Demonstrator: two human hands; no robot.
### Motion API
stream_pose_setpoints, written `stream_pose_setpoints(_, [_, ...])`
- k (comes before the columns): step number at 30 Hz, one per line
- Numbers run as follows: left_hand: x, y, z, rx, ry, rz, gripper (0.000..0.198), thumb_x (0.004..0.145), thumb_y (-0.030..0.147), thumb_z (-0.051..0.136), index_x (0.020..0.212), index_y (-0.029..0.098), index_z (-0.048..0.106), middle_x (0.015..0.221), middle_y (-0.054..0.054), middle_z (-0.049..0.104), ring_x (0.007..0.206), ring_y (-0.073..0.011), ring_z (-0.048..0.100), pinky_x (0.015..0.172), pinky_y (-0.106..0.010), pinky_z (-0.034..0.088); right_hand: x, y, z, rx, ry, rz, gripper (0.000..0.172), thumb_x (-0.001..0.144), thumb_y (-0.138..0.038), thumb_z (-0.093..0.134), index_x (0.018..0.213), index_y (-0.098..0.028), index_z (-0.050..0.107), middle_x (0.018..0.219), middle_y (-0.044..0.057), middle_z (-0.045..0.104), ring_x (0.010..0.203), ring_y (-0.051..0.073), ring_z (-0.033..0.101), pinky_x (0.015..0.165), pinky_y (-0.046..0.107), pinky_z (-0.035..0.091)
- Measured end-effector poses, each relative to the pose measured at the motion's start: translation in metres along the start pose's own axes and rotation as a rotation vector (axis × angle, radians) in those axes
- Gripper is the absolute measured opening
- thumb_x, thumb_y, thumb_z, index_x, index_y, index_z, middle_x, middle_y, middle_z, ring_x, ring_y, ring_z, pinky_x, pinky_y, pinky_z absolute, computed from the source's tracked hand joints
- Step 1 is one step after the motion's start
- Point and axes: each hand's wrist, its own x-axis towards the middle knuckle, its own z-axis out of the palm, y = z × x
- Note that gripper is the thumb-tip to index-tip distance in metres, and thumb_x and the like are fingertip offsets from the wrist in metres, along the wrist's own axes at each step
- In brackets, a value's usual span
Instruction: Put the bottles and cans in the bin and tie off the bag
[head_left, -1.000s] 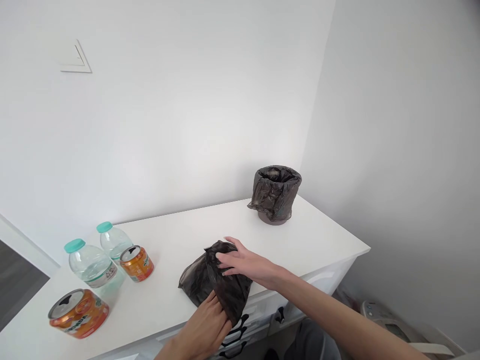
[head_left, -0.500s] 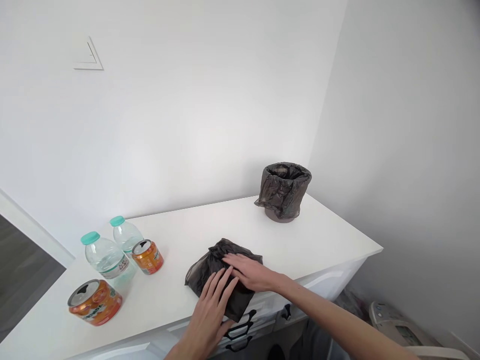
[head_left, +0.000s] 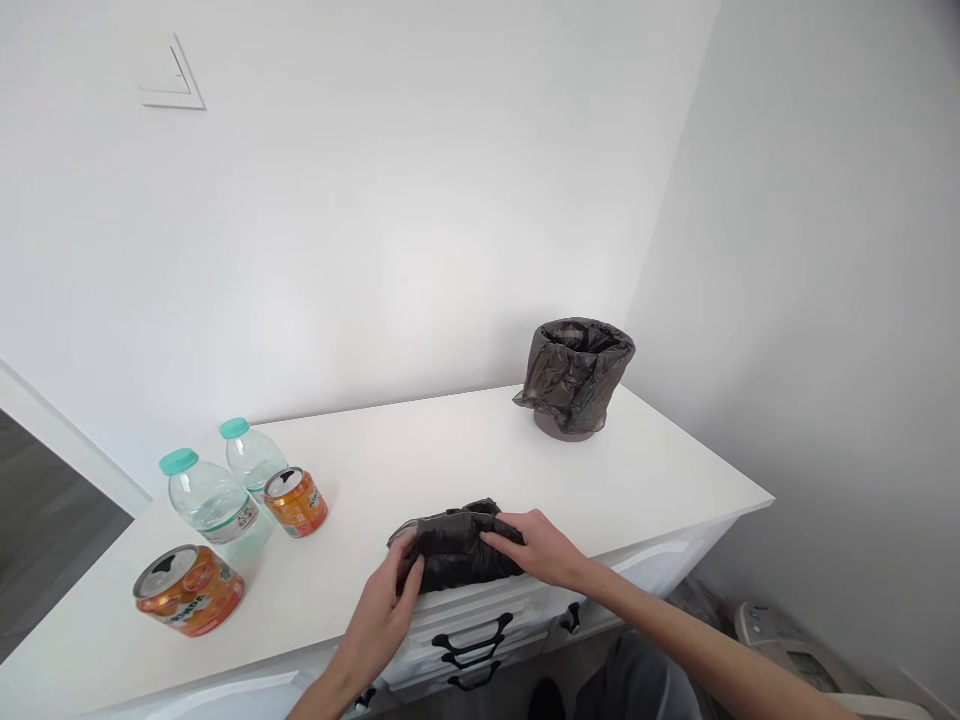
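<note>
A folded black plastic bag [head_left: 461, 550] lies at the front edge of the white cabinet top. My left hand [head_left: 382, 600] grips its left end, thumb in front and fingers behind. At the opposite end my right hand [head_left: 529, 545] holds the bag between thumb and fingers. The fingertips behind the plastic are partly hidden. Farther back on the right stands a small bin [head_left: 574, 385], lined with another black bag folded over its rim.
To the left stand two orange drink cans, one nearer [head_left: 191, 590] and one farther [head_left: 296, 502], beside two clear bottles with teal caps, the front bottle [head_left: 206, 495] and the rear bottle [head_left: 255, 455]. Black drawer handles [head_left: 472, 640] line the cabinet front. Walls rise behind and right.
Both hands have gone from lying flat on the bag to gripping its two ends. The bag's front flap, which hung over the edge, is now folded up into a narrower bundle.
</note>
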Motion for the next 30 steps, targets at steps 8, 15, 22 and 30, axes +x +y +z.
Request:
stream_pose_setpoints(8, [0.017,0.014,0.013,0.665,-0.028,0.513,0.065,0.104,0.034,0.044,0.165,0.026,0.023,0.170,-0.006,0.032,0.157,-0.0319,0.026,0.127,-0.056,0.028,0.047,-0.013,0.020,-0.181,-0.094,0.007,0.026,0.104,-0.039,0.047,0.110,-0.022,0.067,0.100,0.007,0.077,0.086,0.025,0.071,0.073,0.032,0.049])
stream_pose_setpoints(15, [0.031,-0.026,0.028,0.658,-0.095,0.484,0.059,0.106,0.040,0.041,0.162,0.024,0.033,0.165,-0.009,0.041,0.154,-0.0317,0.033,0.126,-0.057,0.031,0.043,-0.028,0.042,-0.451,0.175,-0.237,0.047,0.108,-0.024,0.031,0.152,-0.017,0.046,0.155,0.015,0.052,0.147,0.030,0.041,0.122,0.054,0.030])
stream_pose_setpoints(22, [0.028,-0.042,0.014,0.643,-0.108,0.416,0.064,0.106,0.044,0.041,0.165,0.028,0.020,0.169,-0.005,0.034,0.156,-0.0329,0.029,0.124,-0.058,0.032,0.046,0.006,0.063,-0.380,0.099,-0.056,0.059,0.111,-0.046,0.020,0.159,-0.019,0.038,0.167,0.008,0.036,0.156,0.026,0.028,0.127,0.054,0.023])
stream_pose_setpoints(30, [0.026,-0.054,0.011,0.642,-0.116,0.345,0.067,0.106,0.047,0.039,0.166,0.031,0.014,0.170,-0.003,0.030,0.157,-0.0319,0.026,0.123,-0.057,0.032,0.047,0.008,0.063,-0.344,0.077,-0.024,0.061,0.111,-0.046,0.016,0.162,-0.018,0.034,0.169,0.006,0.030,0.158,0.023,0.022,0.130,0.050,0.016])
